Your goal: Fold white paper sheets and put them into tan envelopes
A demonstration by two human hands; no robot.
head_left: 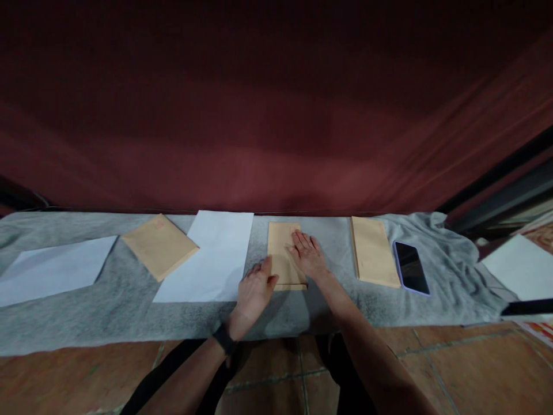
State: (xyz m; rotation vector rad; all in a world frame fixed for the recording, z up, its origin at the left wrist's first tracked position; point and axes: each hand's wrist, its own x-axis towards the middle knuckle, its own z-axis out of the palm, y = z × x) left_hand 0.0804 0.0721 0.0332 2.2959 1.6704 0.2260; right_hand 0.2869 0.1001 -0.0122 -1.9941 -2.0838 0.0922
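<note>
One tan envelope (283, 266) lies upright on the grey cloth between my hands, a folded strip along its near edge. My left hand (256, 288) touches its left side, thumb apart from the fingers, and partly covers the edge of a white sheet (216, 253). Spread flat on the envelope's upper right part is my right hand (309, 256). Neither hand grips anything. Another tan envelope (159, 245) lies turned at an angle, overlapping the white sheet's left side.
A stack of tan envelopes (375, 251) and a phone (411, 268) lie to the right on the grey cloth (332, 230). White paper (56, 268) is at far left. A dark red surface (276, 144) rises behind; tiled floor (475, 369) shows below.
</note>
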